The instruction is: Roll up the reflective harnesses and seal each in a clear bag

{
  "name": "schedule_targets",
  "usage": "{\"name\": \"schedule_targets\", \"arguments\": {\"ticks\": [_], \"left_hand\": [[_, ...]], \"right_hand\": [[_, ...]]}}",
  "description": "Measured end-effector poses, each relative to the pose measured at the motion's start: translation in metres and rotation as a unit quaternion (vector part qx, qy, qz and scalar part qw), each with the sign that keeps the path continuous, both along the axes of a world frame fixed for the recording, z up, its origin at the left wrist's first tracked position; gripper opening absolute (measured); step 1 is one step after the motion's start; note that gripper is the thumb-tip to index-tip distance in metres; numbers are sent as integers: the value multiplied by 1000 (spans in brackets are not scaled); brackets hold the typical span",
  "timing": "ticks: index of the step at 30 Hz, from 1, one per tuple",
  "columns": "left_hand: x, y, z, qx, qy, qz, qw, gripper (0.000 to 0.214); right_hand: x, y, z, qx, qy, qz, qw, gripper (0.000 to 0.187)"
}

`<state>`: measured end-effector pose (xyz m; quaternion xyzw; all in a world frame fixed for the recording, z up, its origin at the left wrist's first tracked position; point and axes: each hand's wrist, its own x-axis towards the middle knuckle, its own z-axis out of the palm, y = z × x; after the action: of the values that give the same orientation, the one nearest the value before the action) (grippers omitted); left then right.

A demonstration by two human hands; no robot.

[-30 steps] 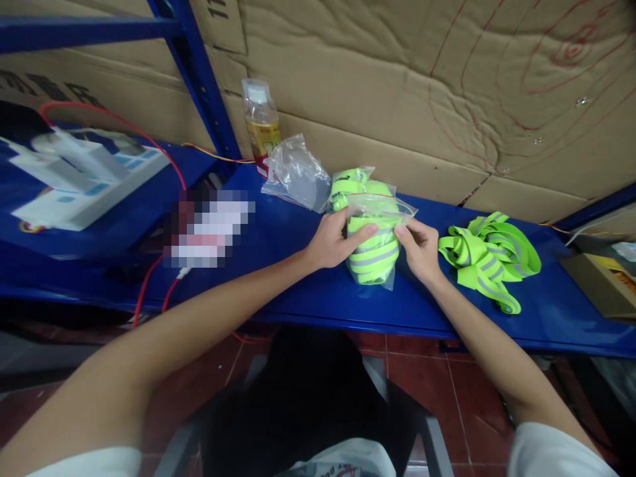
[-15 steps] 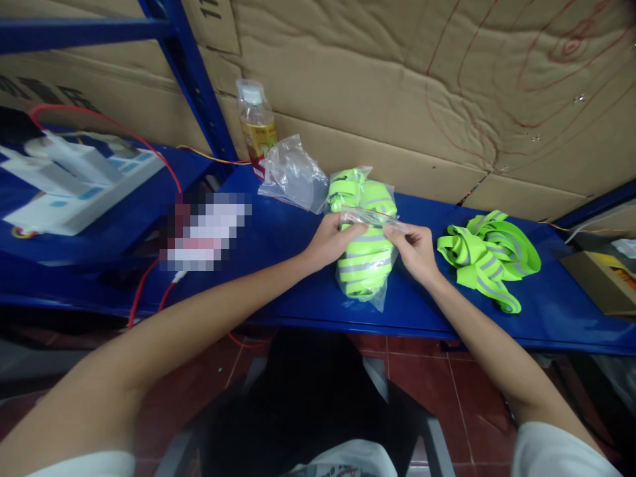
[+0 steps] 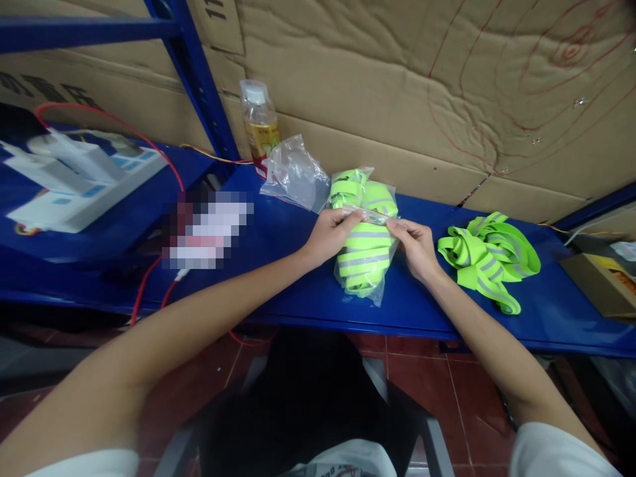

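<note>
A clear zip bag (image 3: pixel 365 262) with a folded neon-green reflective strap inside is held between my two hands, its zip edge toward the back. My left hand (image 3: pixel 330 235) pinches the left end of that edge, thumb on top. At the right end, my right hand (image 3: pixel 416 246) grips it between thumb and fingers. Behind it, partly covered, are more bagged green straps (image 3: pixel 348 187). A loose heap of the same reflective strap (image 3: pixel 489 258) lies to the right of my right hand.
Clear empty-looking plastic bags (image 3: pixel 298 173) lie behind my left hand, beside a wrapped drink bottle (image 3: pixel 261 129). A white power strip (image 3: pixel 94 189) with red cable stands far left, a pixelated object (image 3: pixel 209 232) nearer. An open cardboard box (image 3: pixel 596 281) sits right on the blue table (image 3: pixel 293 298).
My left thumb has shifted slightly along the bag's zip edge, and that edge now looks folded over. Both hands keep their hold at nearly the same spot.
</note>
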<state>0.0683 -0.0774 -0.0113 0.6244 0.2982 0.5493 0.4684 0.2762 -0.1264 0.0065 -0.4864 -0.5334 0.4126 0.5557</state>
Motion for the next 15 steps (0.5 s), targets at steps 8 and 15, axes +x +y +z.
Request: {"name": "schedule_targets", "arguments": {"ticks": [8,15], "left_hand": [[-1,-3,5,-37,-8,52,998,35],[-2,2,7,-66,-44,67,995,32]], "right_hand": [[4,3,5,7,34,-30,999,27],[8,3,9,7,53,-23,998,24]]}}
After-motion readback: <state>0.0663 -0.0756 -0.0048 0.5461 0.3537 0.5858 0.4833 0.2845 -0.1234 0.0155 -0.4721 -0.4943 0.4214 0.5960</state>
